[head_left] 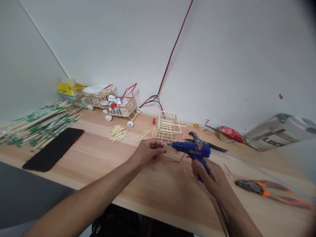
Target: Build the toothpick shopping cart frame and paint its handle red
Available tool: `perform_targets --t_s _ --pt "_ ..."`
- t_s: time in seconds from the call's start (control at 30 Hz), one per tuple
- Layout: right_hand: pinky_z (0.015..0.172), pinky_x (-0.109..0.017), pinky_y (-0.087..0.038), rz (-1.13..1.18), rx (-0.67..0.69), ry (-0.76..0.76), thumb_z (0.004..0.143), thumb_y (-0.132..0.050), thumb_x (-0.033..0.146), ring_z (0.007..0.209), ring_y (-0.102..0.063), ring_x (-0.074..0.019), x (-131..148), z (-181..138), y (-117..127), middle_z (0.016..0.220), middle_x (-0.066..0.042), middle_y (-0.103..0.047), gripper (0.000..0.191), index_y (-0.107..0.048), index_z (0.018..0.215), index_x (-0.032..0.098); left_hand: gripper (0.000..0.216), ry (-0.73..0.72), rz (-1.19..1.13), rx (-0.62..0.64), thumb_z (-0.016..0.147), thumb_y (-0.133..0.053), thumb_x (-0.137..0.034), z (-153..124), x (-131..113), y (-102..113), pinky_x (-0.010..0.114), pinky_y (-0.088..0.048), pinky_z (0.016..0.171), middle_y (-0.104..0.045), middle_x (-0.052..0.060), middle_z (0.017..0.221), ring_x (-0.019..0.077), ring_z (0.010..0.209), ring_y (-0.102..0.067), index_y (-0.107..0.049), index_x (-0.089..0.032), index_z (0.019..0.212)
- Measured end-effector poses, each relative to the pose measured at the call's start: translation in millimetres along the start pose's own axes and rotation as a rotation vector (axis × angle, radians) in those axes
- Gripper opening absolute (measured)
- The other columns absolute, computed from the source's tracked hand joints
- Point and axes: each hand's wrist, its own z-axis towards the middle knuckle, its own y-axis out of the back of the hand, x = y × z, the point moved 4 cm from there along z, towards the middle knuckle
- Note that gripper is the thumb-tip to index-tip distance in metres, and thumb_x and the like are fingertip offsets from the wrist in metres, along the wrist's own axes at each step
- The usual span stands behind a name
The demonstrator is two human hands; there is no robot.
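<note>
Pale walls back a wooden table where left fingers pinch a stick and right fingers grip a glue gun.

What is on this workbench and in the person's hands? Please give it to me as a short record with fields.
Left hand: pinching a thin stick frame
Right hand: gripping a blue glue gun, nozzle toward the left hand
Behind the hands: slatted stick basket
Back left: two stick carts, the nearer filled with bottle caps
Far left: bundled sticks, black slab
Right: orange-handled pliers
</note>
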Motion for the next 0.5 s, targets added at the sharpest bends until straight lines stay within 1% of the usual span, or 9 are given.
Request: perform_targets --t_s 0.13,0.33,0.5 --pt "0.054 -0.028 -0.035 -0.004 -0.004 0.000 0.094 -0.035 0.057 0.053 -0.050 -0.0150 0.5 -0.8 1.1 0.054 -0.001 -0.054 0.050 -0.046 0.061 0.021 0.019 0.014 -0.014 -0.003 0.063 -0.077 -0.019 0.2 0.5 0.0 0.018 -0.032 0.047 -0.068 0.002 0.068 0.0042 0.047 -0.047 -0.069 -0.012 0.079" --pt "0.053 -0.027 -0.036 0.005 -0.007 0.015 0.094 -0.035 0.055 0.052 -0.050 -0.0146 0.2 -1.3 1.3 0.053 0.000 -0.054 0.049 -0.047 0.061 0.021 0.023 -0.014 -0.025 0.005 0.061 -0.078 -0.021 5.3 5.1 1.4 0.018 -0.034 0.047 -0.069 0.003 0.069 0.0056 0.049 -0.048 -0.068 -0.012 0.078" --pt "0.053 -0.027 -0.035 0.000 -0.012 0.009 0.094 -0.035 0.055 0.052 -0.050 -0.0146 -1.8 -1.0 0.8 0.054 -0.001 -0.054 0.050 -0.047 0.060 0.021 0.025 -0.008 -0.010 0.008 0.059 -0.080 -0.024 4.6 6.1 1.8 0.018 -0.033 0.046 -0.067 0.001 0.067 0.0046 0.047 -0.047 -0.069 -0.012 0.078"
